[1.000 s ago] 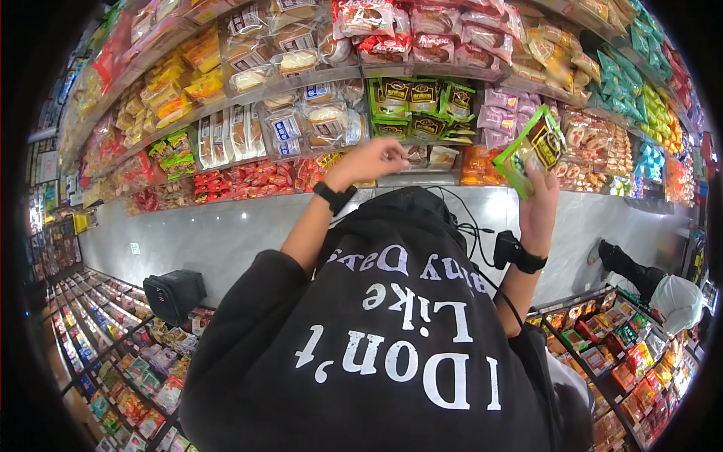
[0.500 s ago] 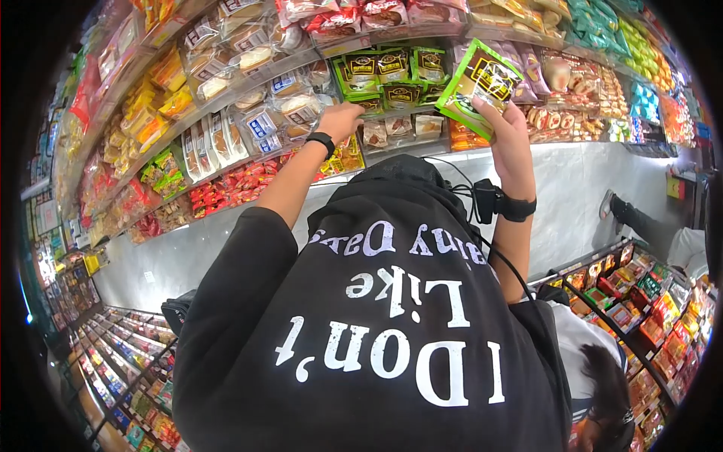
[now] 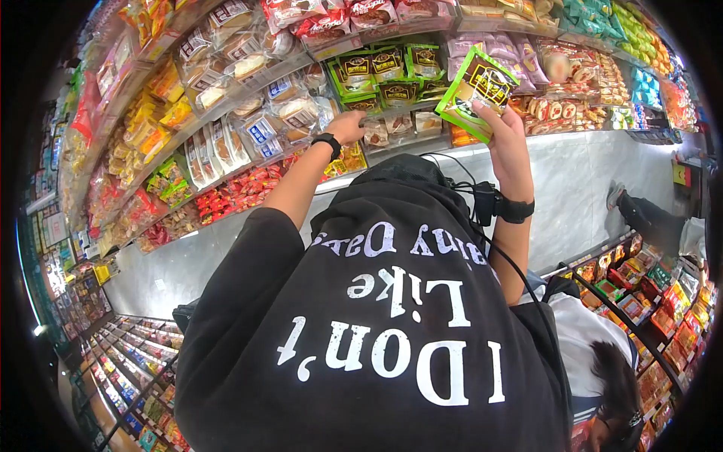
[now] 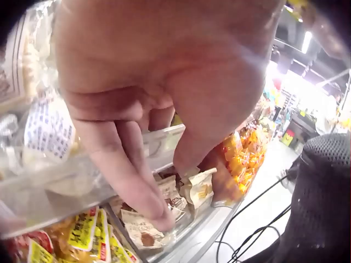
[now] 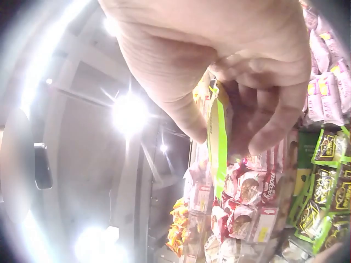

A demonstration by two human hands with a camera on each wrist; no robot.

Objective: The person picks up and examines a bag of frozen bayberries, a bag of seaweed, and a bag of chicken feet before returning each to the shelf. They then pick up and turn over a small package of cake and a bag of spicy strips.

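Observation:
My right hand [image 3: 509, 147] grips a green snack packet [image 3: 482, 87] with a dark label, thumb on its front and fingers behind. The right wrist view shows this packet [image 5: 220, 142] edge-on between thumb and fingers. My left hand [image 3: 348, 128] reaches to the shelf edge, just below the bin of matching green packets [image 3: 360, 69]. In the left wrist view, the left hand [image 4: 159, 71] hangs with fingers and thumb pointing down over small cream packets [image 4: 200, 189] in a clear bin. Nothing shows in its grasp; some fingertips are partly hidden.
Tiered shelves of bagged snacks curve across the front, with red-wrapped packs [image 3: 373, 13] above and purple packs [image 3: 482, 47] at right. Black cables [image 3: 459, 177] hang near the right wrist. Behind at right are another person [image 3: 580, 331] and a low display rack [image 3: 663, 301].
The left hand has moved from in front of the lower shelf to the shelf edge by the green packets. The right hand has brought its packet leftward; the head view has shifted.

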